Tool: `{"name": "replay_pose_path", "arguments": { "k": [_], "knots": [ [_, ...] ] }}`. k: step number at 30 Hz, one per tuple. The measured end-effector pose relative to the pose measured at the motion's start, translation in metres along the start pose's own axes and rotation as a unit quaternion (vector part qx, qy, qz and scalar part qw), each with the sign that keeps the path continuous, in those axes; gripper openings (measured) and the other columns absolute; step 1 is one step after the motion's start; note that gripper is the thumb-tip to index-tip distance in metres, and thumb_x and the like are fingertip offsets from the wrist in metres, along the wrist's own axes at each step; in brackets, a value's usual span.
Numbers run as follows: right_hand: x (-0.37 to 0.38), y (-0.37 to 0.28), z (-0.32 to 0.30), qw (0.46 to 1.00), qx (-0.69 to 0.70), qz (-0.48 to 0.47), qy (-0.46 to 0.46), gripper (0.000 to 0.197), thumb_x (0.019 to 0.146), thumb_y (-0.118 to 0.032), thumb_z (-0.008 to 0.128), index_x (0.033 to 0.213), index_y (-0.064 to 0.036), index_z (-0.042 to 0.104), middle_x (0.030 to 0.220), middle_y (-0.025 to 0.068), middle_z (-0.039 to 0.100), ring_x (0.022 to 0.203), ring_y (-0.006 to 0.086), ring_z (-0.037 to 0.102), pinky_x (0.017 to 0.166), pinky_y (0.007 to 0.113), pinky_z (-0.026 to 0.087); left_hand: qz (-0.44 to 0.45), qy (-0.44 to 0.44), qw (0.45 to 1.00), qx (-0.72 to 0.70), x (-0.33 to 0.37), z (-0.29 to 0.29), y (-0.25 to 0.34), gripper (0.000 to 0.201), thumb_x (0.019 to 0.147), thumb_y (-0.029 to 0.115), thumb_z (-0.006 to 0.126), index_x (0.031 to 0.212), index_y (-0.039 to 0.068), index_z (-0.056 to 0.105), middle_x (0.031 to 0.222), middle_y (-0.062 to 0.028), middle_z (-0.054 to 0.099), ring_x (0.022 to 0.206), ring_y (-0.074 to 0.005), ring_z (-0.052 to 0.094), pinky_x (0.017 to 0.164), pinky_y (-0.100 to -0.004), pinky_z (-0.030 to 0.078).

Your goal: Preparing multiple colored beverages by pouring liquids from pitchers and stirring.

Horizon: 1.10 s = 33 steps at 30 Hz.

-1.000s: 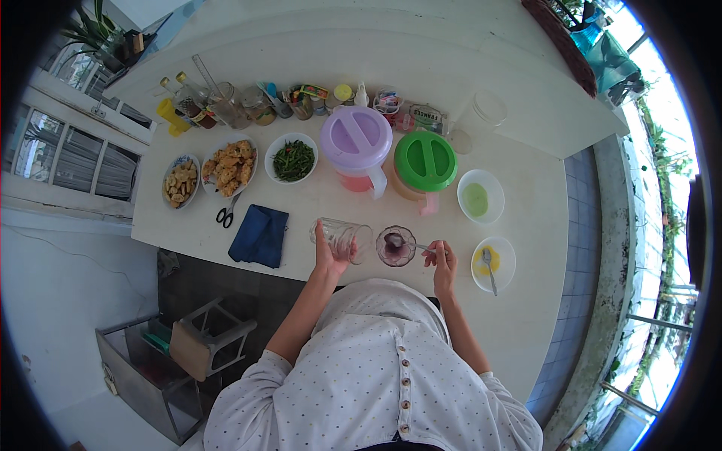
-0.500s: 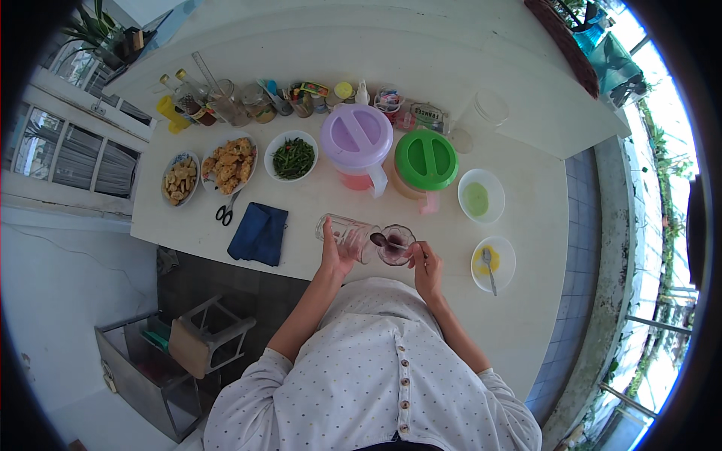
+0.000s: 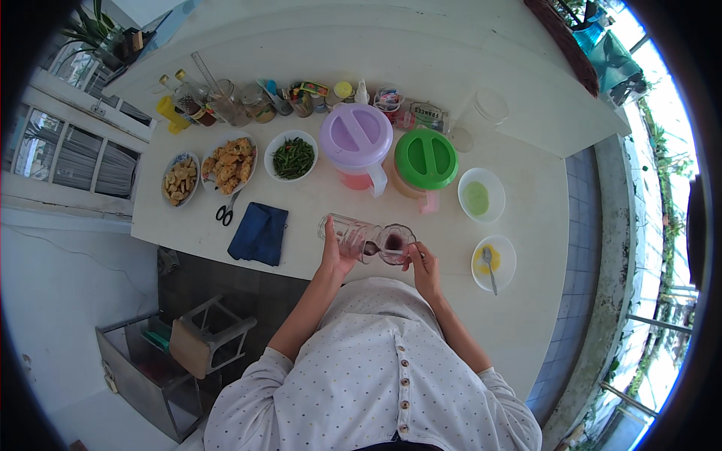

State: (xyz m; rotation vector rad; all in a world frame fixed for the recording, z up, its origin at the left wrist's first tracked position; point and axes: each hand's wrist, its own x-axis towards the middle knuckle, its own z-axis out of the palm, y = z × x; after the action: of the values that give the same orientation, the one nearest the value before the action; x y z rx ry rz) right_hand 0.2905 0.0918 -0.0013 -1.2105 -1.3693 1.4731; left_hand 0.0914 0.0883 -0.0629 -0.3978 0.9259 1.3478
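Observation:
My left hand [image 3: 336, 260] is closed around a clear drinking glass [image 3: 350, 228], tipped nearly on its side with its mouth facing right. Between thumb and fingers, my right hand [image 3: 426, 272] grips a metal spoon [image 3: 372, 248], whose dark bowl is at the glass's mouth. Just right of that mouth is a small scalloped glass dish [image 3: 407, 232] with dark reddish contents. The spoon's handle crosses over the dish. Whether my right fingers also touch the dish's rim, I cannot tell.
Ahead stand a purple-lidded pitcher [image 3: 356, 137] and a green-lidded pitcher [image 3: 426, 161]. To the right are a bowl of green liquid [image 3: 489, 174] and a bowl with a spoon [image 3: 507, 263]. Leftward lie a blue cloth [image 3: 258, 234], scissors [image 3: 225, 213] and plates of food [image 3: 249, 180].
The spoon's bowl has moved left and down, from above the dish to the tilted glass's mouth. My right hand has shifted slightly left; my left hand stays almost still.

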Motion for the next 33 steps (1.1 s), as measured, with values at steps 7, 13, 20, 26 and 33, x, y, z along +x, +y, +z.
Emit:
{"name": "replay_pose_path", "arguments": {
  "k": [7,13,20,26,33],
  "knots": [
    [-0.002,-0.017,0.002,0.990,-0.102,-0.091,0.022,0.027,0.093,-0.019,0.039,0.081,0.0003,0.053,0.071,0.0050,0.056,0.056,0.0102,0.048,0.052,0.024,0.039,-0.014,0.022,0.999,0.034,-0.005,0.002,0.003,0.068,0.076,0.064,0.044,0.117,0.010,0.042,0.107,-0.0102,0.053,0.090,-0.0221,0.054,0.073,-0.0362,0.046],
    [-0.003,-0.007,0.002,0.996,0.058,0.030,-0.056,0.028,0.092,-0.020,0.040,0.079,0.0006,0.054,0.068,0.0051,0.056,0.054,0.0099,0.048,0.051,0.025,0.040,0.021,0.008,0.999,0.032,-0.039,0.040,0.004,0.071,0.074,0.066,0.044,0.117,0.009,0.042,0.102,-0.0103,0.054,0.084,-0.0221,0.055,0.066,-0.0353,0.046],
    [0.000,-0.017,0.003,0.987,-0.133,-0.087,0.027,0.027,0.092,-0.018,0.039,0.079,0.0009,0.053,0.067,0.0050,0.056,0.055,0.0103,0.049,0.053,0.024,0.040,-0.028,-0.041,0.998,0.045,-0.027,0.019,0.007,0.073,0.074,0.069,0.041,0.117,0.009,0.042,0.105,-0.0092,0.054,0.088,-0.0202,0.054,0.068,-0.0343,0.045],
    [-0.002,-0.015,0.006,0.996,-0.047,-0.023,-0.067,0.024,0.091,-0.014,0.039,0.079,0.0007,0.054,0.070,0.0058,0.057,0.055,0.0109,0.049,0.053,0.025,0.040,0.016,-0.018,0.999,0.047,-0.032,0.033,0.006,0.076,0.072,0.072,0.039,0.115,0.009,0.044,0.102,-0.0087,0.055,0.082,-0.0195,0.053,0.062,-0.0336,0.043],
    [0.003,-0.014,-0.003,0.981,-0.144,-0.129,0.012,0.021,0.090,-0.012,0.041,0.080,0.0011,0.054,0.072,0.0068,0.056,0.054,0.0117,0.050,0.052,0.025,0.041,-0.003,-0.112,0.994,-0.014,-0.021,0.009,0.009,0.064,0.079,0.059,0.039,0.118,0.009,0.042,0.110,-0.0110,0.051,0.098,-0.0223,0.052,0.074,-0.0370,0.047]
  ]
}}
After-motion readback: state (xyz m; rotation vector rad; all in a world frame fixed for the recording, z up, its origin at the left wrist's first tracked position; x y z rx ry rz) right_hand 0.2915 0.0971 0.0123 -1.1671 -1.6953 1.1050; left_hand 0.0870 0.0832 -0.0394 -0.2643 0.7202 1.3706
